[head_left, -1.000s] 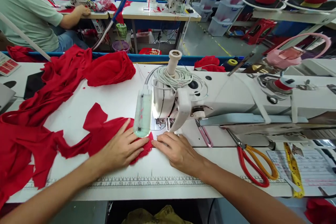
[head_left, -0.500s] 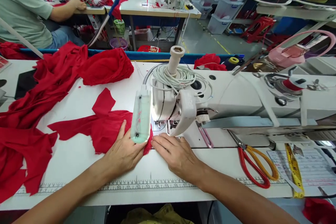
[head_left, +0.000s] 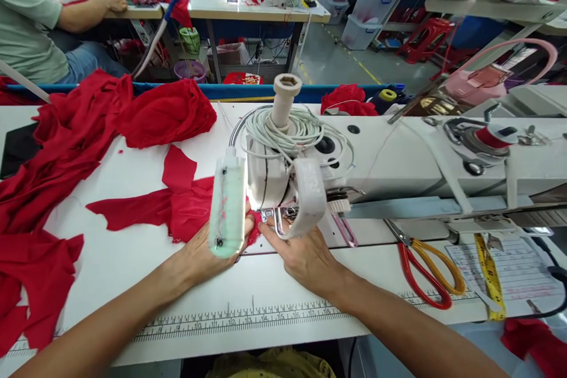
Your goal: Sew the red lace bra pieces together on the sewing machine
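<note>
A red fabric piece lies on the sewing machine bed, its right edge at the presser foot. My left hand rests on the fabric's near edge, open, with fingers stretched toward the foot. A pale green lamp hides much of those fingers. My right hand lies open and flat beside the foot, its index fingertip at the fabric's edge. The white machine head and its curved guard cover part of the right fingers.
Red cloth is heaped on the left, with a bundled red roll beside it. Scissors, a yellow tape measure and a written sheet lie right. A co-worker's arm rests on the far table.
Both hands have moved away from me, closer to the presser foot. The fabric's near edge has shifted slightly forward, and my left fingers now reach behind the lamp. The camera view has shifted a little.
</note>
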